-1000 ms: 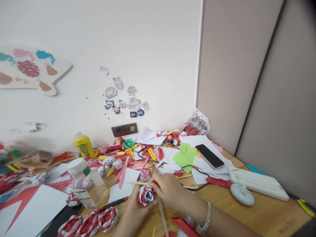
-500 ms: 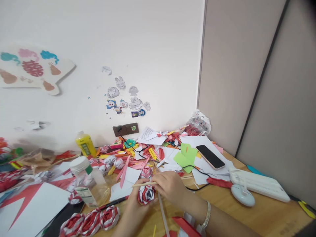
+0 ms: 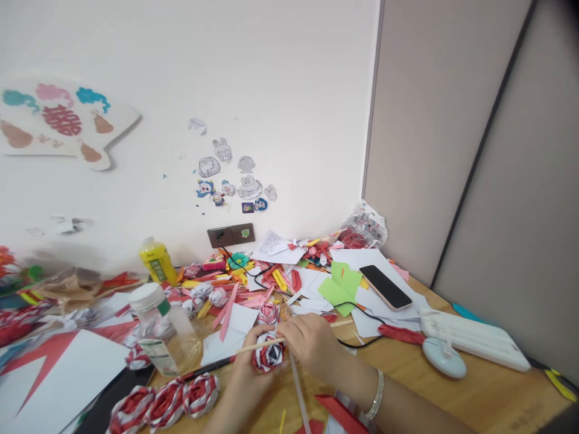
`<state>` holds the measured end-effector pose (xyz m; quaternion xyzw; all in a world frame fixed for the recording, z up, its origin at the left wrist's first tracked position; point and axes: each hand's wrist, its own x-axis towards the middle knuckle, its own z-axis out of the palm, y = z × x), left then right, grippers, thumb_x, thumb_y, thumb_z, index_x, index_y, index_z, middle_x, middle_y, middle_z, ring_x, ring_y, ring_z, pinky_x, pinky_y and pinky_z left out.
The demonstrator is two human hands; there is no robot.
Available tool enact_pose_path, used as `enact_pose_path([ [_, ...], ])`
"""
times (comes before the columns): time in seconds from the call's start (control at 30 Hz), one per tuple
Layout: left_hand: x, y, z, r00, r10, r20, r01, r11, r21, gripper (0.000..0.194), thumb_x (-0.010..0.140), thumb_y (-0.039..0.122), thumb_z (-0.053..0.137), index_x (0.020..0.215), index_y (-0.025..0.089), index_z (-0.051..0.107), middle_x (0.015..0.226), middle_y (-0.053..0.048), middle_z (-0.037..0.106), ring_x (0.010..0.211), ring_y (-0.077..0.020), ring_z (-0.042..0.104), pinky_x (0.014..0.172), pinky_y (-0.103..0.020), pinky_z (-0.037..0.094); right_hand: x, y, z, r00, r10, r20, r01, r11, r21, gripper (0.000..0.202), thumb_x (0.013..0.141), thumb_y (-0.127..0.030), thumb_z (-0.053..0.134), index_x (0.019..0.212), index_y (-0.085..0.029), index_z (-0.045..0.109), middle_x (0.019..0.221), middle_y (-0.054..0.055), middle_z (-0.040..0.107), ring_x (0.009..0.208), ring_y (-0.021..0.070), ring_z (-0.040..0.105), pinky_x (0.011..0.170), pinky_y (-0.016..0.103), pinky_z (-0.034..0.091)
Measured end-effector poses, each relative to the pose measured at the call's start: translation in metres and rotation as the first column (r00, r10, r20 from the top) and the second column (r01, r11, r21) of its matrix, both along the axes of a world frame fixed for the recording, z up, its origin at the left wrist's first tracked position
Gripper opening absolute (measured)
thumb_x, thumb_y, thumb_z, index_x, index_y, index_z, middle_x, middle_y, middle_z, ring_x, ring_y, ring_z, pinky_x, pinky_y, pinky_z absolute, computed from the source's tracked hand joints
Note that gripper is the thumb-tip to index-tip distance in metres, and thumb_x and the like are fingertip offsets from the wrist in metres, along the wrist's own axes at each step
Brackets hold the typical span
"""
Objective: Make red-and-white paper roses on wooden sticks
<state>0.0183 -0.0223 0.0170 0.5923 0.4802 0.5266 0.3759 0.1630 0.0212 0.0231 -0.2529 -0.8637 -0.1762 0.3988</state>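
A rolled paper rose (image 3: 268, 355) in red, white and dark tones sits in my left hand (image 3: 248, 374), whose fingers curl around it from the left and below. My right hand (image 3: 312, 343) pinches a thin wooden stick (image 3: 256, 347), which crosses the upper part of the rose. The stick's tip points to the left, and part of its length is hidden by my right fingers. From beneath the hands a long pale strip (image 3: 298, 389) runs toward the front edge. Another pinkish paper rose (image 3: 269, 313) lies just behind my left hand.
Striped red-and-white roses (image 3: 167, 405) lie at the front left, near a clear jar (image 3: 169, 331) with a white lid. Behind stands a yellow bottle (image 3: 158, 262). To the right are a phone (image 3: 385, 287), a black cable (image 3: 362, 343) and a white device (image 3: 444, 357). Folded red paper (image 3: 340, 415) lies in front.
The stick's left end has dipped slightly, so it slants more across the rose. My right hand has shifted a little with it; my left hand still holds the rose.
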Motion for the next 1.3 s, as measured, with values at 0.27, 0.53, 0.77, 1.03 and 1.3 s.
enact_pose_path([
  [0.27, -0.006, 0.006, -0.008, 0.999, -0.042, -0.022, 0.042, 0.999, 0.026, 0.04, 0.06, 0.023, 0.072, 0.095, 0.018, 0.055, 0.092, -0.005, 0.064, 0.083, -0.0221, 0.061, 0.073, -0.031, 0.048, 0.008, 0.001, 0.012, 0.998, 0.051, 0.025, -0.049, 0.998, -0.043, 0.022, 0.094, -0.025, 0.037, 0.088, -0.016, 0.056, 0.071, 0.003, 0.061, 0.061, 0.0156, 0.053, 0.053, 0.028, 0.034],
  [0.53, -0.005, 0.006, -0.012, 1.0, -0.012, -0.003, 0.012, 0.999, 0.036, 0.039, 0.058, 0.02, 0.072, 0.094, 0.018, 0.059, 0.097, -0.007, 0.063, 0.088, -0.0239, 0.06, 0.074, -0.031, 0.048, 0.01, 0.005, 0.012, 0.996, 0.079, 0.028, -0.075, 0.991, -0.111, 0.025, 0.095, -0.028, 0.036, 0.083, -0.017, 0.055, 0.072, 0.003, 0.062, 0.063, 0.0145, 0.055, 0.054, 0.026, 0.035],
  [0.77, -0.006, 0.007, -0.009, 1.0, -0.025, -0.018, 0.025, 1.0, -0.001, 0.04, 0.055, 0.023, 0.075, 0.092, 0.018, 0.059, 0.087, -0.005, 0.067, 0.079, -0.023, 0.063, 0.069, -0.03, 0.049, 0.005, 0.005, 0.002, 0.999, 0.012, 0.052, -0.014, 0.999, 0.034, 0.025, 0.094, -0.02, 0.034, 0.079, -0.017, 0.055, 0.063, 0.002, 0.057, 0.056, 0.0149, 0.05, 0.049, 0.028, 0.03],
  [1.03, -0.008, 0.009, -0.014, 0.998, -0.044, -0.044, 0.044, 0.999, 0.0, 0.041, 0.058, 0.021, 0.072, 0.095, 0.018, 0.057, 0.093, -0.007, 0.066, 0.084, -0.0243, 0.062, 0.072, -0.031, 0.048, 0.007, 0.005, 0.005, 0.994, 0.113, -0.013, -0.113, 0.979, -0.171, 0.021, 0.092, -0.023, 0.039, 0.082, -0.017, 0.056, 0.071, 0.002, 0.061, 0.063, 0.0145, 0.053, 0.056, 0.025, 0.034],
  [1.3, -0.011, 0.003, -0.002, 0.986, -0.086, -0.142, 0.09, 0.996, 0.023, 0.038, 0.06, 0.014, 0.066, 0.095, 0.019, 0.053, 0.087, -0.003, 0.064, 0.076, -0.0197, 0.061, 0.07, -0.028, 0.046, 0.014, 0.004, 0.021, 0.91, 0.154, -0.386, -0.403, 0.555, -0.728, 0.009, 0.082, -0.023, 0.057, 0.074, -0.018, 0.058, 0.069, -0.004, 0.051, 0.064, 0.0102, 0.048, 0.058, 0.019, 0.034],
])
